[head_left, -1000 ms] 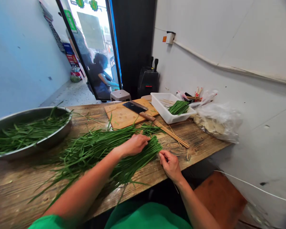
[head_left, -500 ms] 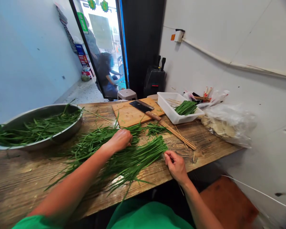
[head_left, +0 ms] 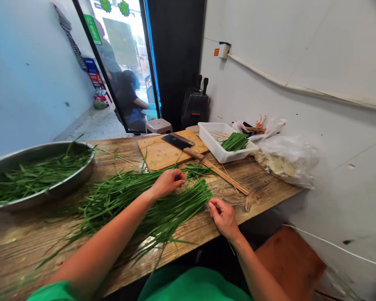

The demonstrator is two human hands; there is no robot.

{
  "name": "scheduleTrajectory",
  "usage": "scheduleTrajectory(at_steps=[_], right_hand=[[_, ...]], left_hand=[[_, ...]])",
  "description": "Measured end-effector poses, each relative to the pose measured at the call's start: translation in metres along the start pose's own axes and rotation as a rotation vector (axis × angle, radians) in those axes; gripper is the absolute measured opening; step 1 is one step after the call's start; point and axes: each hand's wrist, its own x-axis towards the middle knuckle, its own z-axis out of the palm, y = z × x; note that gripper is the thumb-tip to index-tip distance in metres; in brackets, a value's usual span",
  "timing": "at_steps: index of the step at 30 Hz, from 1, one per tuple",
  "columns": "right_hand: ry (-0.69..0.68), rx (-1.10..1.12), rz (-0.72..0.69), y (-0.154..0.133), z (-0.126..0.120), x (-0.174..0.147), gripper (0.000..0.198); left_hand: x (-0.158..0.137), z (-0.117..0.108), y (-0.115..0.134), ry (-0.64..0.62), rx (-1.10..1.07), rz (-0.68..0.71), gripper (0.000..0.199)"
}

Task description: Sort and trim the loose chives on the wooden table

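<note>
Long green chives (head_left: 178, 209) lie in a bundle across the wooden table, cut ends to the right. Over them my left hand (head_left: 168, 182) is closed with curled fingers; whatever is in its pinch is hidden. At the bundle's right end my right hand (head_left: 222, 215) is closed, fingertips by the cut ends. A thin bamboo skewer (head_left: 231, 247) sticks out below that hand, towards the table's front edge. More chives (head_left: 113, 196) spread out behind and to the left. Short chive pieces (head_left: 196, 170) lie beyond my left hand.
A cleaver (head_left: 178, 141) rests on a cutting board (head_left: 150, 154), its handle over loose bamboo skewers (head_left: 230, 177). A metal basin (head_left: 87, 167) of greens stands left. At the back right are a white plastic tub (head_left: 225, 156) with chives and a clear plastic bag (head_left: 291, 154).
My left hand has shifted right along the chives, towards their cut ends. My right hand stays by the bundle's end. The whole view has swung slightly to the right.
</note>
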Motion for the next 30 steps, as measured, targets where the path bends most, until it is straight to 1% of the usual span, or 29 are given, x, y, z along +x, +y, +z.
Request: scheduleTrajectory(at_steps=[4,6,9,12,14,20,25,30], right_hand=[[0.0,-0.005,-0.003,-0.001,-0.001,0.001,0.017],[0.003,-0.006,-0.001,-0.002,-0.001,0.001,0.017],[-0.003,-0.005,0.0,-0.002,-0.001,0.001,0.017],[-0.003,-0.004,-0.004,-0.001,-0.001,0.001,0.017],[0.0,-0.004,-0.004,0.0,0.0,0.001,0.017],[0.003,-0.009,-0.002,0.001,0.0,0.001,0.018],[0.0,-0.013,-0.003,0.001,0.0,0.0,0.019],[-0.002,-0.025,-0.007,-0.001,-0.001,0.002,0.019]], left_hand=[[0.013,0.021,0.001,0.121,-0.036,-0.002,0.015],[0.015,0.028,0.002,0.151,-0.068,-0.024,0.02],[0.014,0.033,0.005,0.175,-0.123,-0.1,0.022],[0.012,0.035,0.009,0.222,-0.189,-0.177,0.026],[0.011,0.034,0.012,0.248,-0.205,-0.19,0.027],[0.01,0.033,0.018,0.254,-0.2,-0.137,0.026],[0.01,0.033,0.02,0.279,-0.215,-0.137,0.025],[0.01,0.03,0.018,0.275,-0.196,-0.117,0.024]])
